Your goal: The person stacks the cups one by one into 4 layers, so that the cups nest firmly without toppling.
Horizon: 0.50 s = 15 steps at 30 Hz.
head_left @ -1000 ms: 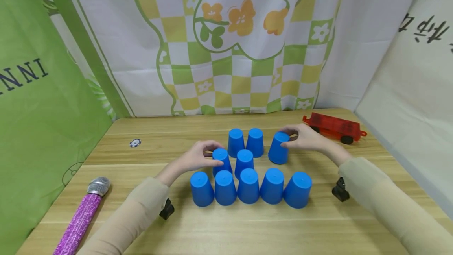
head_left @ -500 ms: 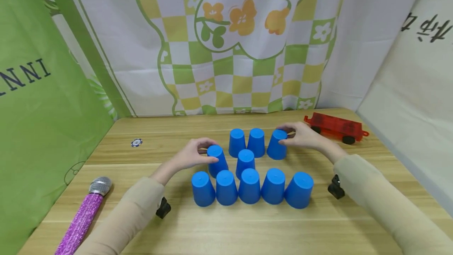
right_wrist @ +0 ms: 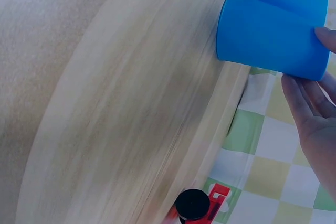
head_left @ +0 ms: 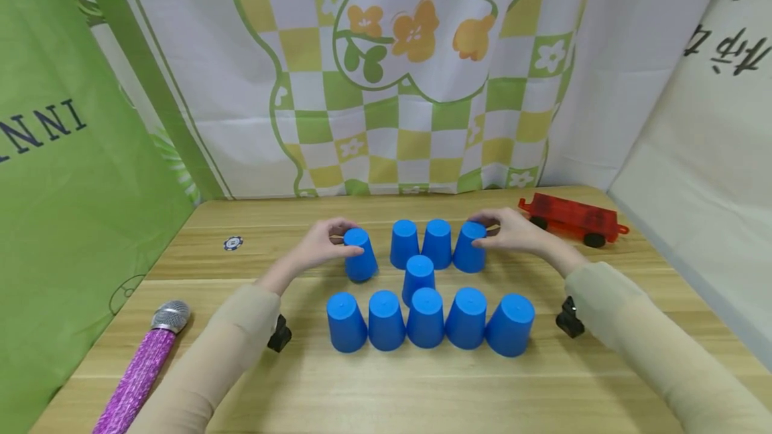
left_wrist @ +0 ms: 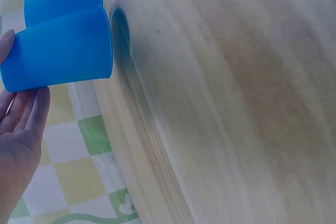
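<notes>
My left hand [head_left: 319, 245] grips an upside-down blue cup [head_left: 360, 256] near its base, thumb on one side and fingers on the other. In the left wrist view that cup [left_wrist: 60, 51] hangs a little above the wood, its shadow beside the rim. At the right end of the back row, my right hand [head_left: 509, 232] holds another blue cup [head_left: 469, 250] by its upper part. Two upside-down cups [head_left: 404, 245] stand between the hands. One single cup [head_left: 419, 280] stands in front of them, behind a front row of several blue cups [head_left: 386, 320].
A red toy wagon [head_left: 569, 216] with black wheels sits at the back right. On the left lie a purple microphone [head_left: 145, 360] and a small round chip [head_left: 232, 243]. Printed curtains [head_left: 416, 119] hang behind the wooden table [head_left: 374, 394].
The left hand has carried its cup from the middle row back and left, level with the back row. The right hand has brought its cup back and slightly left, beside the back pair.
</notes>
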Available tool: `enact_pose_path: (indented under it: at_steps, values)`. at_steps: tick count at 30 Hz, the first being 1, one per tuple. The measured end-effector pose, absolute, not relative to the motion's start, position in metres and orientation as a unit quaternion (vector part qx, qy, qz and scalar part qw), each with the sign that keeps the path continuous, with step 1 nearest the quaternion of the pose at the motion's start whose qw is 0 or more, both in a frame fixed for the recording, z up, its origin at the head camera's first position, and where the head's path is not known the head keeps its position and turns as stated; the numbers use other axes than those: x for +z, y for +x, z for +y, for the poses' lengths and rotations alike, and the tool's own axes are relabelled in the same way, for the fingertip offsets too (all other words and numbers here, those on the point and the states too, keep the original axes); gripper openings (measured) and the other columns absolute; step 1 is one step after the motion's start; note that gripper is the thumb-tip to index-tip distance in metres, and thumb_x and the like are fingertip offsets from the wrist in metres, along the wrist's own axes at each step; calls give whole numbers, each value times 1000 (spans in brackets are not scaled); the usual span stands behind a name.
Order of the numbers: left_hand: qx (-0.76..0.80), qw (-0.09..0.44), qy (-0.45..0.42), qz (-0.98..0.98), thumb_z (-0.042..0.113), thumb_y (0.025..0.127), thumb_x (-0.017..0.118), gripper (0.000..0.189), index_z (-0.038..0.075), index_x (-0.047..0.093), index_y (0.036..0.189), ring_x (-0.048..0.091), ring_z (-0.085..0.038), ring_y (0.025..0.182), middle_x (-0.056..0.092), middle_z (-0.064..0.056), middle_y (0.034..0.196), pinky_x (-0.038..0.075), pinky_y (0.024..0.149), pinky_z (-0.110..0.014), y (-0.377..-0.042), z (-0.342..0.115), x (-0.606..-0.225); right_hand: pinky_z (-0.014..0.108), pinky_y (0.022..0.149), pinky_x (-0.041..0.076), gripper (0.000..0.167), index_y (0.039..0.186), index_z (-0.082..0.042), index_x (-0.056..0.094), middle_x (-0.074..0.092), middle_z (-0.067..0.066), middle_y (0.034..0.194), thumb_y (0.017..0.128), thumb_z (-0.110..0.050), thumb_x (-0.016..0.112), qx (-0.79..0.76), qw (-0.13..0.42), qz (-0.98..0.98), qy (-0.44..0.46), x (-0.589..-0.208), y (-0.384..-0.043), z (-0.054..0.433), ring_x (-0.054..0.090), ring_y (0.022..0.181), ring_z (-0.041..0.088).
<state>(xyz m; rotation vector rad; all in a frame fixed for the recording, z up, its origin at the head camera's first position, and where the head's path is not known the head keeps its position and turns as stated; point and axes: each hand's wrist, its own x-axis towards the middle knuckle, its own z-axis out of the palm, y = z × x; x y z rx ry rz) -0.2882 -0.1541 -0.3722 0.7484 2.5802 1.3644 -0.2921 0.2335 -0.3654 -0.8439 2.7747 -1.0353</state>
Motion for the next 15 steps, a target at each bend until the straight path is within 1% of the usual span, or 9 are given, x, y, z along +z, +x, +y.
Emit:
enact_pose_path:
  at_steps: [5,7,15]
  values:
    - [458,53,238,855,16,81,74,48,-2,56,122,60,-33,112,62,-20,119,50,97,-43,-298,-152,-372,46,87,55,46,123,6,56,63,22,115,82,-11,70,-331,32,903,-270,-366,-292,233,61,105,35]
    - [458,56,231,857,16,81,74,47,-2,57,122,60,-33,112,62,-19,119,50,97,-43,-301,-151,-372,46,87,55,46,123,5,56,63,21,115,82,-11,70,-330,33,904,-269,-366,-292,233,61,105,34]
    - [435,56,238,866,21,81,74,49,0,57,122,59,-32,114,61,-17,122,51,96,-42,-310,-143,-375,50,89,53,46,124,5,55,62,22,116,83,-12,69,-334,39,903,-267,-365,-292,233,60,106,35]
